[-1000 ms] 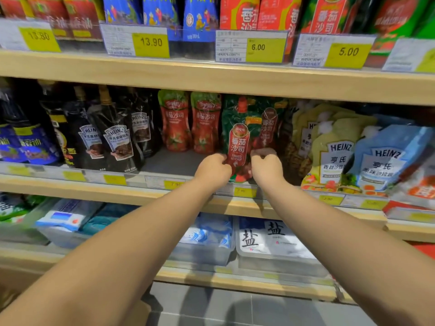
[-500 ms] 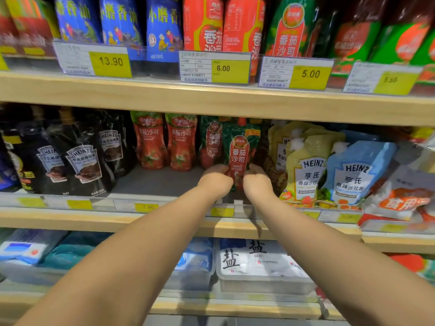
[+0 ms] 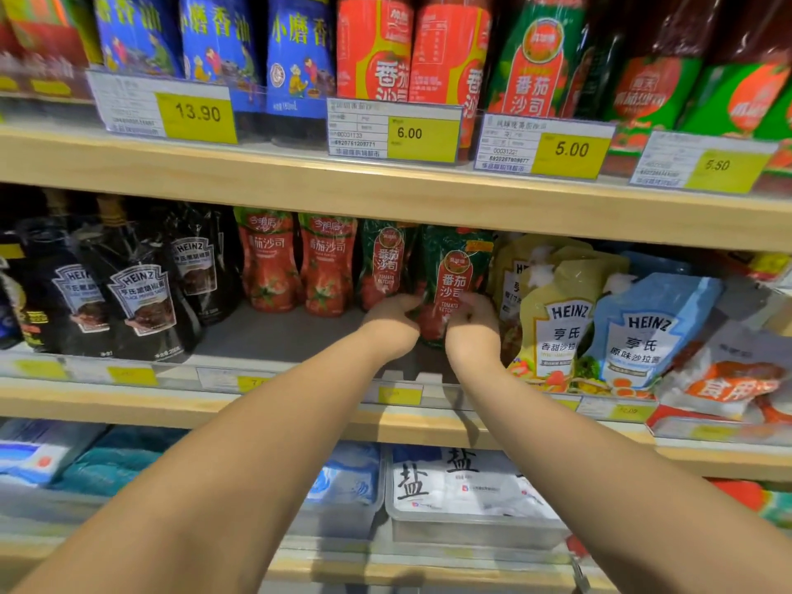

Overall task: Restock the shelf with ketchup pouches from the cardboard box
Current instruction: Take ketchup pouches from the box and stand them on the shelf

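Left hand (image 3: 392, 318) and right hand (image 3: 472, 322) pinch the green ketchup pouch (image 3: 455, 272) low (frame centre), presumably to seat it upright.

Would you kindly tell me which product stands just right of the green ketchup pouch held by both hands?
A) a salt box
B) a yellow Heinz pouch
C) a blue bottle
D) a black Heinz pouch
B: the yellow Heinz pouch stands just right of the green ketchup pouch that the left hand and right hand grip.
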